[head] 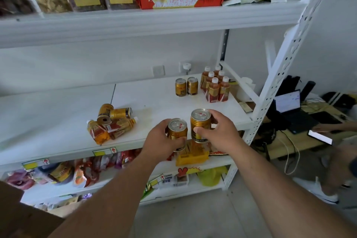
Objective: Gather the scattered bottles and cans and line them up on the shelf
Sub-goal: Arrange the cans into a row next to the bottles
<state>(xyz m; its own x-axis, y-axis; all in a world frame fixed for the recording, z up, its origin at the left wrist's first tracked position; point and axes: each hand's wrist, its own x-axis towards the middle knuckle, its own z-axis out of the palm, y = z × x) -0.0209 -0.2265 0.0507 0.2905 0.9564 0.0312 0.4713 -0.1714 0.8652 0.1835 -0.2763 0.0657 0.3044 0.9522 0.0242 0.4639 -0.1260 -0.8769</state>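
While both hands hover over the front edge of the middle shelf (173, 100), each carries one gold can upright. The left hand (162, 139) has its fingers curled round the left can (177, 131); the right hand (222, 131) wraps thumb and fingers round the right can (200, 125), held slightly higher. The cans sit just beside each other, nearly touching.

Already sorted: two standing cans (186, 87) toward the back of the shelf, and the cluster of bottles (215, 85) in the back right corner, upright, in rows.

Still loose: a pile (113, 121) near the front edge, left of centre, made up of cans on their sides and bottles lying flat, tangled together.

Judgement on the step: both cans appear bound for the standing pair. To do it well, carry them level toward the back, keep them upright, and set them down directly in front of or beside the two standing cans so the row runs square to the shelf's back edge. Lower one at a time; the cans crowd each other and knuckles may knock a neighbour. Leave a gap from the bottles, which look top-heavy and easy to topple. Release only once each base sits flat.
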